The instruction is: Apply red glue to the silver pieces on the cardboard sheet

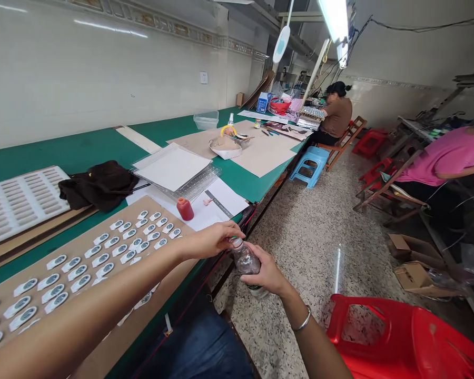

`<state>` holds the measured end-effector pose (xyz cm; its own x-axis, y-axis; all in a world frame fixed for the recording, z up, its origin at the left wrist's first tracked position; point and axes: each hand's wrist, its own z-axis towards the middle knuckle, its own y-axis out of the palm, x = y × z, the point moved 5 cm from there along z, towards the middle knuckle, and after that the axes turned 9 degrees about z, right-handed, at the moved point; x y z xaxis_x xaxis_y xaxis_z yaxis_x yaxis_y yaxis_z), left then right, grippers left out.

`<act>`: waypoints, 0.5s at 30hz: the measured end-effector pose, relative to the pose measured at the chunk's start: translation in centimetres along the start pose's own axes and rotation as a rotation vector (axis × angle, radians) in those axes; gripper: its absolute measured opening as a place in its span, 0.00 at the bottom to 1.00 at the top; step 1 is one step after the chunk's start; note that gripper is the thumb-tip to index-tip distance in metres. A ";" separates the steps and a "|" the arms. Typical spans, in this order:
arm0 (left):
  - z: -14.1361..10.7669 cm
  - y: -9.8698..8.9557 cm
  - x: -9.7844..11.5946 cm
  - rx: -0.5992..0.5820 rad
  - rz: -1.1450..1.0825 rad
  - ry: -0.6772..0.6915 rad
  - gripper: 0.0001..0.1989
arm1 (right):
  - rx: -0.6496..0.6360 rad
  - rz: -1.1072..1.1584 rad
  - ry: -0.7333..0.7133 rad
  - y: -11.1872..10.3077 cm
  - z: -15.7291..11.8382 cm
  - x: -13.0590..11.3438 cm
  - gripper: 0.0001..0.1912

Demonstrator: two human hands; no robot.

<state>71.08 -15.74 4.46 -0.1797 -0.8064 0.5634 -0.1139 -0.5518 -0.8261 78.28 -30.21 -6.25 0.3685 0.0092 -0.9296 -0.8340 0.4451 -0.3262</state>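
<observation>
A clear plastic bottle (245,259), tilted, is held beyond the table's front edge, above the floor. My right hand (266,271) wraps round its body. At the bottle's mouth, my left hand (223,238) is closed in a pinch, with a bit of a green bottle cap (234,239) showing beneath the fingers. On the table near my left hand stands a small red squeeze bottle (185,209), on white paper (237,200). Rows of small white pieces with dark round prints (102,258) lie on a brown board (142,208) under my left forearm.
Clear plastic sheets with white paper (174,166) and a dark cloth (98,184) lie on the green table (19,142). A white slotted tray (23,200) sits at left. Right of me is a red plastic chair (403,331). Two people sit farther off, near a blue stool (311,163).
</observation>
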 end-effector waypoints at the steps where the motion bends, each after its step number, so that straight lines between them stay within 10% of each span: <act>1: -0.1 0.1 -0.2 0.027 0.013 -0.033 0.19 | 0.022 -0.022 -0.002 0.0 -0.1 0.0 0.44; 5: -0.2 0.4 -1.1 0.140 0.082 -0.277 0.20 | 0.096 -0.108 -0.010 0.2 -0.5 0.1 0.45; 15: -0.5 2.4 -0.8 -0.013 0.158 -0.392 0.17 | 0.100 -0.099 0.019 1.4 -1.9 0.6 0.44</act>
<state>70.43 -16.32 2.03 0.1894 -0.9023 0.3873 -0.1280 -0.4138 -0.9013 76.59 -31.25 -7.56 0.4381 -0.0557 -0.8972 -0.7486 0.5299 -0.3985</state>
